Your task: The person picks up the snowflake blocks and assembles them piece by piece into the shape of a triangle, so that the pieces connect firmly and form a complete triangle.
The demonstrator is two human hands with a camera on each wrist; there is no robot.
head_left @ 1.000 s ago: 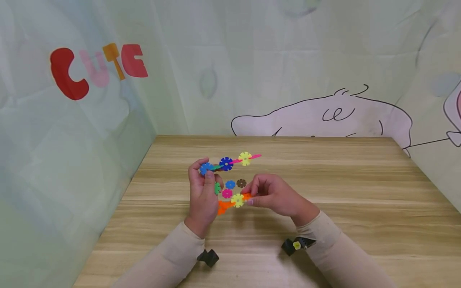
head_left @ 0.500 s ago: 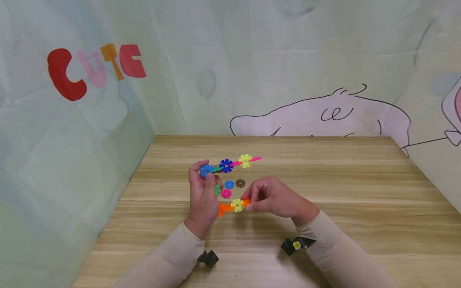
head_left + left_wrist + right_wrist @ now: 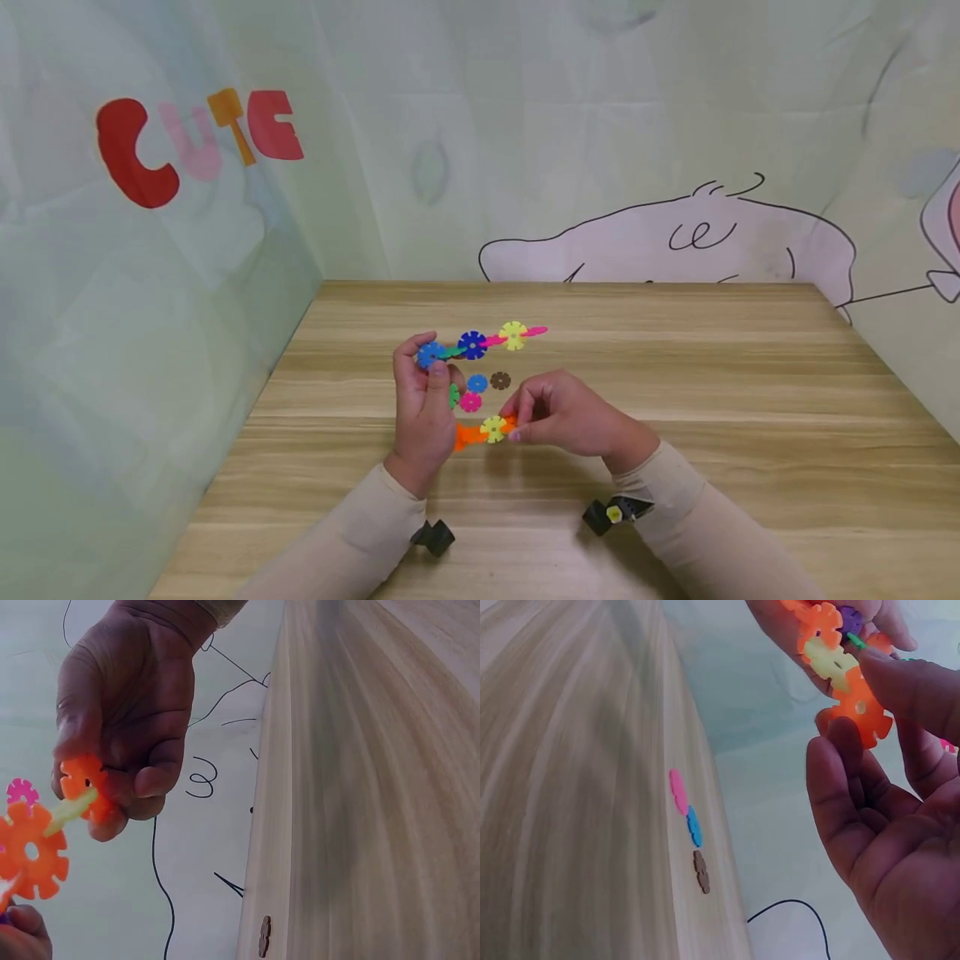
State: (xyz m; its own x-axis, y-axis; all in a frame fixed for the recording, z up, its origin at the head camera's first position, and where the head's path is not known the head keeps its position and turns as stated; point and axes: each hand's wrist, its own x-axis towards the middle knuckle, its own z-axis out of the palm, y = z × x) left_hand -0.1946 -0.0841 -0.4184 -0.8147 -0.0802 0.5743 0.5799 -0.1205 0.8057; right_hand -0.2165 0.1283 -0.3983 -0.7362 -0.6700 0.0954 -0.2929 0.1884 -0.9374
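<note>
My left hand (image 3: 423, 417) pinches a light blue snowflake disc (image 3: 431, 356) between thumb and fingers. From it a chain runs right through a green disc, a dark blue disc (image 3: 472, 345), pink ones and a yellow disc (image 3: 513, 336). A nearer branch comes out beside the left palm, with orange discs (image 3: 468, 435) and a pale yellow disc (image 3: 493, 429). My right hand (image 3: 570, 412) pinches the orange end disc (image 3: 862, 712) slotted onto that yellow one. In the right wrist view a purple disc (image 3: 851, 621) shows beside the left hand, which hides part of the build.
On the wooden table (image 3: 712, 392) behind the hands lie a blue disc (image 3: 477, 383), a brown disc (image 3: 500, 381) and a pink disc (image 3: 470, 402). A green disc (image 3: 453, 395) is partly hidden by the left hand. Printed cloth walls (image 3: 600, 125) stand behind and left.
Over the second, my right hand and the yellow and orange branch have dropped slightly. The upper chain has shifted a little. Both hands keep their hold.
</note>
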